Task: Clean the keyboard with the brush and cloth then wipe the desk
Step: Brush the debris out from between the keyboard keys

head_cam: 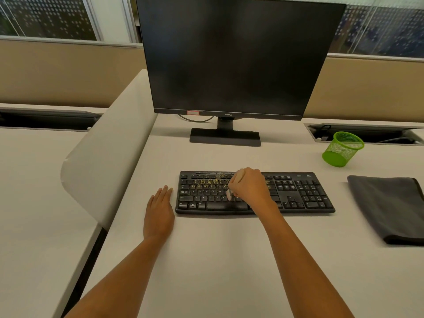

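Black keyboard [298, 191]: it is lying flat on the pale desk [218, 260], in front of the dark monitor [234, 56].
Yellow crumbs [206, 182]: they are sitting on the upper key rows, left of the middle.
Right hand [249, 184]: it is hanging over the middle of the keyboard, with the fingers curling tightly round the brush [229, 194].
Brush: its pale bristles are pointing down at the letter keys. They are blurred, so I cannot tell if they are touching.
Left hand [159, 207]: it is resting flat on the desk just beside the left end of the keyboard, with straight fingers, holding nothing.
Grey cloth [390, 207]: it is lying folded on the desk, to the right of the keyboard and apart from it.
Green mesh cup [343, 149]: it is standing behind the cloth.
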A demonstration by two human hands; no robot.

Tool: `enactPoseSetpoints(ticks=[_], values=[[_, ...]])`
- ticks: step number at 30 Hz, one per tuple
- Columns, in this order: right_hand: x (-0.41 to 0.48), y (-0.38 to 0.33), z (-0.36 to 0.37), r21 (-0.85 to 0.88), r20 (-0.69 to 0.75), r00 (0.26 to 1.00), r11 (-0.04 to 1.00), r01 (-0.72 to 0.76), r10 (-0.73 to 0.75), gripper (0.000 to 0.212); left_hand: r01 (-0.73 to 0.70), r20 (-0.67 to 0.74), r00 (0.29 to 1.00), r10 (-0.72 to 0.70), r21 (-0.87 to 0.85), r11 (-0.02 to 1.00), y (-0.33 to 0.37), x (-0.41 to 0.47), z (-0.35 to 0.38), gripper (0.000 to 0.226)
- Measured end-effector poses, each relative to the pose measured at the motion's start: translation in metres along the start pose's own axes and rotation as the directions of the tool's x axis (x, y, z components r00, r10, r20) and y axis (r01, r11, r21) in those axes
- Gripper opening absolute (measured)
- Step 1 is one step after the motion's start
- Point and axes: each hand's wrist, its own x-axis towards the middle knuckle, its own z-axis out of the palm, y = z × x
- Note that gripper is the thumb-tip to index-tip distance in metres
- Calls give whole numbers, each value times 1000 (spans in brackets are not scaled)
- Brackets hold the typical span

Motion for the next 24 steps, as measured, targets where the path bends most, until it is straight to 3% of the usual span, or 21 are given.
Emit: enactPoseSetpoints(ticks=[5,10,16,18,21,24], values=[[1,4,-2,37,85,996,999,-15,11,11,0,2,1000,0,2,1000,0,0,0,49],[3,9,-17,221,-181,983,974,50,-9,12,-1,4,1000,1,2,1000,0,0,0,48],[-2,12,-8,-34,79,995,998,-51,53,12,2,10,1000,-2,2,1000,0,0,0,48],[1,10,-12,-40,59,997,998,-51,53,14,1,12,1000,-1,1,1000,-1,0,0,48],[1,6,-13,38,-102,994,999,-27,30,17,0,12,1000,0,3,1000,-1,0,0,48],[-1,9,-4,1,-2,998,998,-62,62,17,0,11,1000,0,-3,1000,-2,0,1,48]])
